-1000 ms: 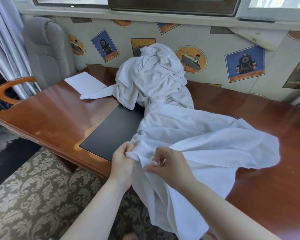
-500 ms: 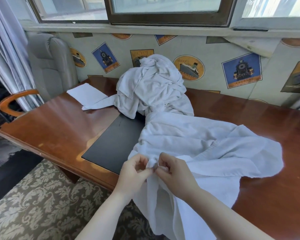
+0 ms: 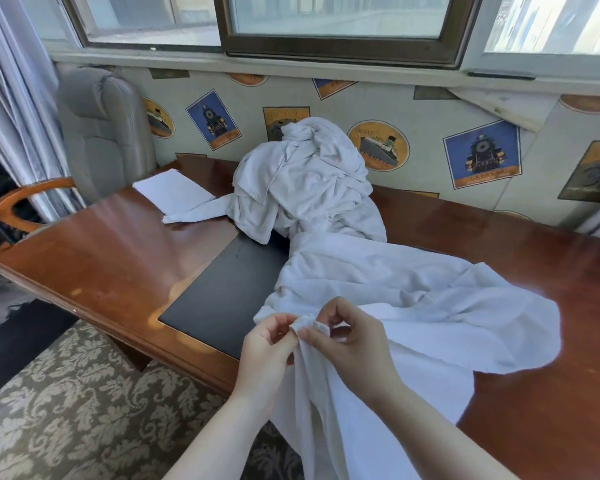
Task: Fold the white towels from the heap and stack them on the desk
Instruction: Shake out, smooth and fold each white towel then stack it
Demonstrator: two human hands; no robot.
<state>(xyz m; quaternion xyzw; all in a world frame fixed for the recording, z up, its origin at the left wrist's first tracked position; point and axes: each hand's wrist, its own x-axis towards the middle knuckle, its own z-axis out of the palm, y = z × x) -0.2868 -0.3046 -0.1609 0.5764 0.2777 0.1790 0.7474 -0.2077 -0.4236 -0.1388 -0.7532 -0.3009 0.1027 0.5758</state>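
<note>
Early going — both hands work one corner: left hand (image 3: 269,344) and right hand (image 3: 352,344) each have their grip pinched on the loose towel (image 3: 413,306), which sprawls across the bench (image 3: 118,258) and hangs over its near edge. One folded towel (image 3: 172,194) lies far left; one heap (image 3: 305,188) waits — its count I cannot tell

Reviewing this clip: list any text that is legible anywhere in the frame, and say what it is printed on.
"ATLANTIC": on the round ship emblem of the wallpaper; the upper word looks like "GREAT", not certain.
"EXPRESS": on the orange band of the blue locomotive emblem; the smaller line beneath is too blurred.
The other wallpaper emblems: too small or blurred.
The towels, the desk and the black pad: none.
</note>
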